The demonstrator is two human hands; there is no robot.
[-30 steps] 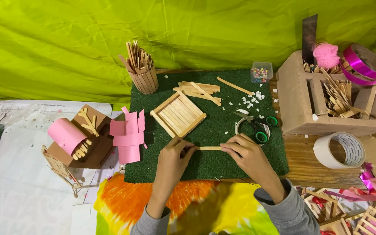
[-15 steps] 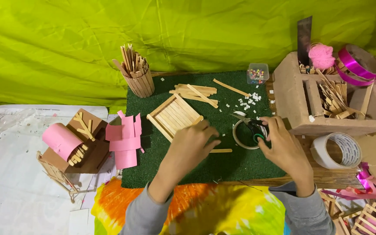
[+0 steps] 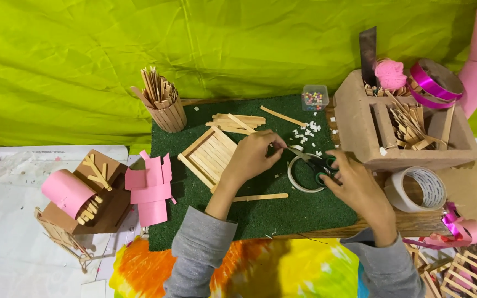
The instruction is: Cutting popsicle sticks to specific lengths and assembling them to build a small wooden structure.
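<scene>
Holding scissors (image 3: 317,163) in its closed grip, right hand (image 3: 354,185) meets pinching left hand (image 3: 252,157).

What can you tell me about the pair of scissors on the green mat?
The scissors have dark handles with a touch of green and slim metal blades, which look nearly closed. They lie roughly flat, blades pointing left, above a white ring of tape on the green mat. The right hand grips the handles, while the fingertips of the left hand meet the blade tips. Whether the blades hold anything is too small to tell.
</scene>
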